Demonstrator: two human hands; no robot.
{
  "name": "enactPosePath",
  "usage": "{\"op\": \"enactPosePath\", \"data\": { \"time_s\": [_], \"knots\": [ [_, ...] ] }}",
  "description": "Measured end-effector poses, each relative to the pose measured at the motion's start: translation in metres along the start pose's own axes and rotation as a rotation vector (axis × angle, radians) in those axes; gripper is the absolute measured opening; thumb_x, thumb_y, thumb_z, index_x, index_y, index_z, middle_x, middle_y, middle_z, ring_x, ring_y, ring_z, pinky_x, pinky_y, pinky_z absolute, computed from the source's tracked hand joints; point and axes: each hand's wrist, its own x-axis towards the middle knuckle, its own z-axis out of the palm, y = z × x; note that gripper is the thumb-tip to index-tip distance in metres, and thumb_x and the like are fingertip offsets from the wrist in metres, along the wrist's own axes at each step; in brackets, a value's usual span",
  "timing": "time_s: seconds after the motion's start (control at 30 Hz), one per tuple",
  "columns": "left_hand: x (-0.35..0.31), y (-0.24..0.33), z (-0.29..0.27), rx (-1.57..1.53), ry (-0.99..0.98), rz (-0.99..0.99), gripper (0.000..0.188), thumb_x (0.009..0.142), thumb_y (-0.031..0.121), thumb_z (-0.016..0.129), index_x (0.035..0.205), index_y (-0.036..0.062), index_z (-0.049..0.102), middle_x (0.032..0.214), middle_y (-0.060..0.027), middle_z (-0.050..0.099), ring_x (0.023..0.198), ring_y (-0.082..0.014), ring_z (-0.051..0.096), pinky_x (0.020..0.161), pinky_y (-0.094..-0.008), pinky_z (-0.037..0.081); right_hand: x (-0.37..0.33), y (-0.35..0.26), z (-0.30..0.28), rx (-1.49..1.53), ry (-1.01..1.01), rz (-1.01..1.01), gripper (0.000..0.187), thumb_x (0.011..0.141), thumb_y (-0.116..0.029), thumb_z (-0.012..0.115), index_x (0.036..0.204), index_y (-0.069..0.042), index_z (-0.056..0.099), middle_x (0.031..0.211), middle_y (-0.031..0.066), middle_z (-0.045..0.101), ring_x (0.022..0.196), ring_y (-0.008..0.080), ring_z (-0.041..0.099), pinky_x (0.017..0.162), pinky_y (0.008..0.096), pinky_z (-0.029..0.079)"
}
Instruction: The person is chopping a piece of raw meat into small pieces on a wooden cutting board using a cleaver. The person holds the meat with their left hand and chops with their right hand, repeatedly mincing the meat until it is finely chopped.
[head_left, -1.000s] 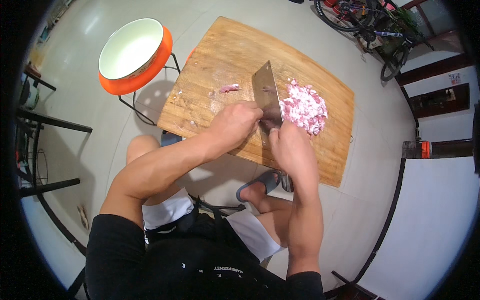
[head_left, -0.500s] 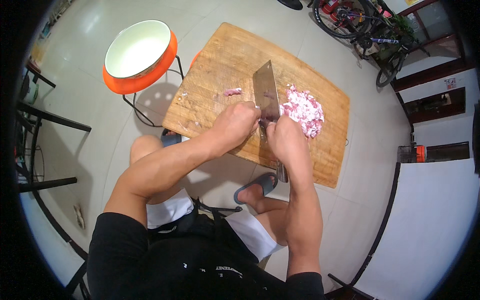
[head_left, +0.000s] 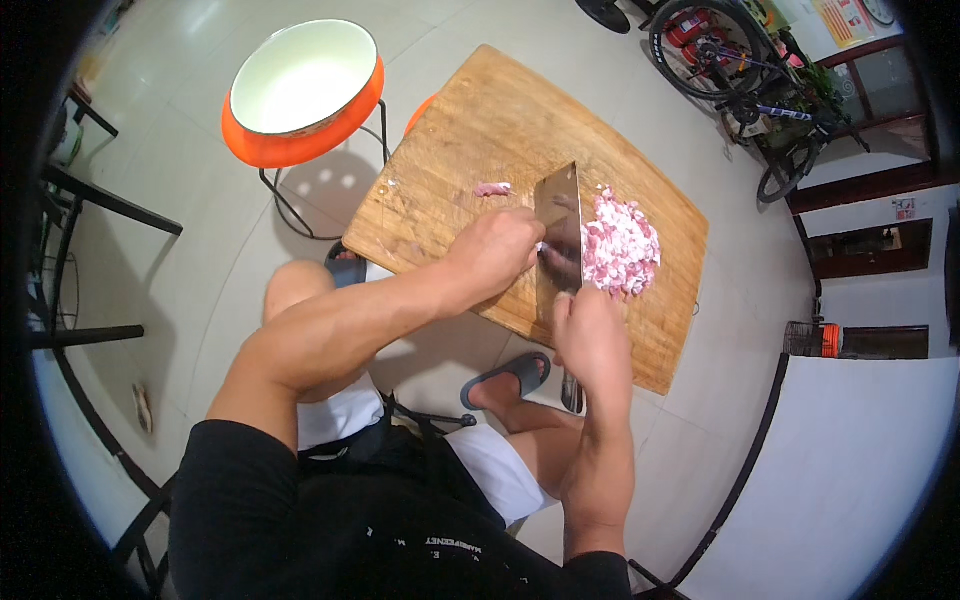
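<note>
On a wooden cutting board (head_left: pixel 520 110) my right hand (head_left: pixel 596 335) grips the handle of a cleaver (head_left: pixel 560 215), its broad blade upright and its handle end sticking out toward me. Close against the blade's left face is my left hand (head_left: pixel 497 252), fingers curled over a small piece of meat. Only a pale bit of that piece shows at the fingertips; the rest is hidden. A heap of diced pink and white meat (head_left: pixel 625 245) lies to the right of the blade. Beyond my left hand rests a single strip of meat (head_left: pixel 493 189).
An orange pot with a cream inside (head_left: pixel 305 80) stands on a black wire-legged stand (head_left: pixel 290 210) left of the board. Farther off are a bicycle (head_left: pixel 705 50) at the upper right and dark stool legs (head_left: pixel 110 200) at the left. My slippered foot (head_left: pixel 508 383) is below the board.
The cleaver and my right hand have come nearer to me across the board. My left hand keeps about the same place on it. The whole view has shifted a little.
</note>
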Motion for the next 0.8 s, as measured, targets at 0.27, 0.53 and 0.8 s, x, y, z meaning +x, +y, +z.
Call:
{"op": "enactPosePath", "data": {
  "time_s": [0.27, 0.53, 0.8],
  "knots": [
    [-0.003, 0.005, -0.005, 0.02, -0.044, 0.01, 0.013, 0.085, 0.011, 0.072, 0.091, -0.0002, 0.069, 0.094, -0.0202, 0.068, 0.096, -0.0434, 0.068, 0.084, -0.0523, 0.057, 0.037, -0.009, -0.007, 0.039, -0.052, 0.09, 0.035, 0.102, -0.019, 0.061, 0.089, 0.013, 0.07, 0.089, 0.0416, 0.068, 0.094, 0.0578, 0.069, 0.085, 0.0626, 0.055],
    [0.0, 0.007, -0.012, 0.047, -0.071, 0.037, 0.013, 0.082, 0.013, 0.073, 0.084, 0.0009, 0.069, 0.09, -0.0201, 0.069, 0.091, -0.0424, 0.07, 0.08, -0.0528, 0.058, 0.006, 0.021, 0.004, 0.06, 0.014, 0.03, 0.044, 0.101, -0.024, 0.061, 0.085, 0.016, 0.067, 0.074, 0.036, 0.067, 0.079, 0.0525, 0.073, 0.076, 0.0563, 0.059],
    [0.006, 0.009, -0.007, 0.115, -0.166, 0.066, 0.015, 0.086, 0.016, 0.076, 0.092, 0.0034, 0.07, 0.092, -0.016, 0.069, 0.093, -0.0401, 0.07, 0.079, -0.0509, 0.057, 0.051, 0.057, 0.004, 0.588, -0.232, 0.276, 0.033, 0.102, -0.023, 0.065, 0.09, 0.007, 0.069, 0.07, 0.0175, 0.07, 0.056, 0.03, 0.072, 0.056, 0.0453, 0.056]
  ]
}}
